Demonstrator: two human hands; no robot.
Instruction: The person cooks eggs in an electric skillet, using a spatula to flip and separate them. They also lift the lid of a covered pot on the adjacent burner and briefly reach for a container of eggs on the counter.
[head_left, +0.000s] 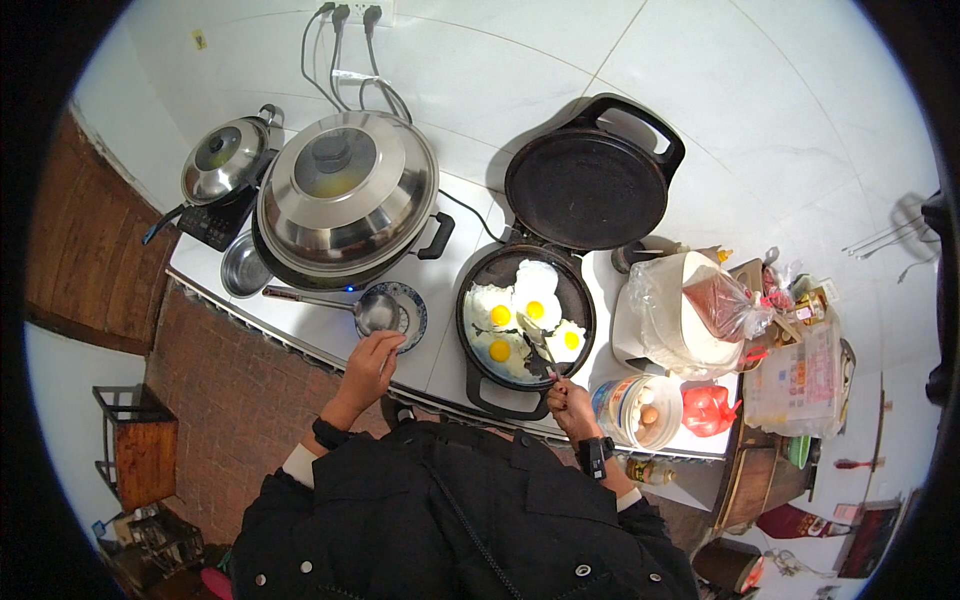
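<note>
My right hand (571, 409) grips the handle of a small metal spatula (534, 331), whose blade reaches among the eggs. Several fried eggs (500, 315) with bright yellow yolks lie in the round black electric griddle (583, 300); their whites are partly joined. The griddle's lid (589, 187) is tipped up against the wall. At the near rim of a blue-patterned bowl (417, 319), my left hand (369, 373) has its fingers bent and holds nothing that I can see. A metal ladle (376, 311) rests across that bowl, its handle pointing left.
Left of the bowl stand a large lidded wok (349, 202), a metal dish (246, 266) and a smaller lidded pan (225, 161). A plastic bucket of eggs (637, 412), a red plastic bag (707, 412) and a bagged white container (675, 315) are at right. Cords (345, 67) run along the wall.
</note>
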